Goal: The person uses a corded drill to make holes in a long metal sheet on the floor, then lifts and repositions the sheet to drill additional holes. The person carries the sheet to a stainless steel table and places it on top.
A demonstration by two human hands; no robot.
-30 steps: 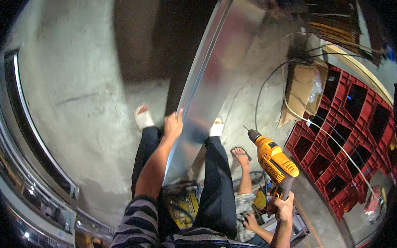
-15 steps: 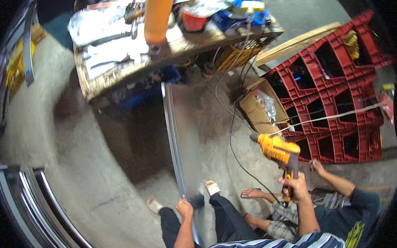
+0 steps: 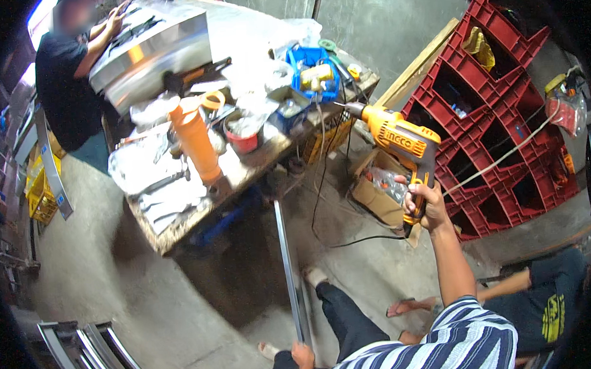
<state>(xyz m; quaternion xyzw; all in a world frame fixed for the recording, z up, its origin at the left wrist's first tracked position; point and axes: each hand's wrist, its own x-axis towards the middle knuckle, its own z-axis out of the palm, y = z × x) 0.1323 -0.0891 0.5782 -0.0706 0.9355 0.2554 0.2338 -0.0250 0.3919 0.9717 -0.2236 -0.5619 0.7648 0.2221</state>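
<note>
My right hand (image 3: pixel 430 208) is closed around the handle of a yellow and black corded drill (image 3: pixel 402 140). The drill is raised, its thin bit pointing left toward the workbench's right end, apart from it. At the lower edge, my left hand (image 3: pixel 303 355) grips a long, narrow metal profile (image 3: pixel 286 264) near its close end. The profile stretches forward over the floor, its far end by the workbench's front edge. My fingers partly hide where the left hand holds it.
The workbench (image 3: pixel 158 243) carries an orange pipe piece (image 3: pixel 200 146), a red bowl (image 3: pixel 246 144) and a blue basket (image 3: pixel 336 84). Red plastic racks (image 3: pixel 499 175) and an open cardboard box (image 3: pixel 371 191) stand right. One person (image 3: pixel 70 89) works far left; another (image 3: pixel 544 299) sits near right.
My view has tilted up, bringing more of the workbench and the far-left person into sight. The drill has risen with my right hand. My left hand still holds the metal profile.
</note>
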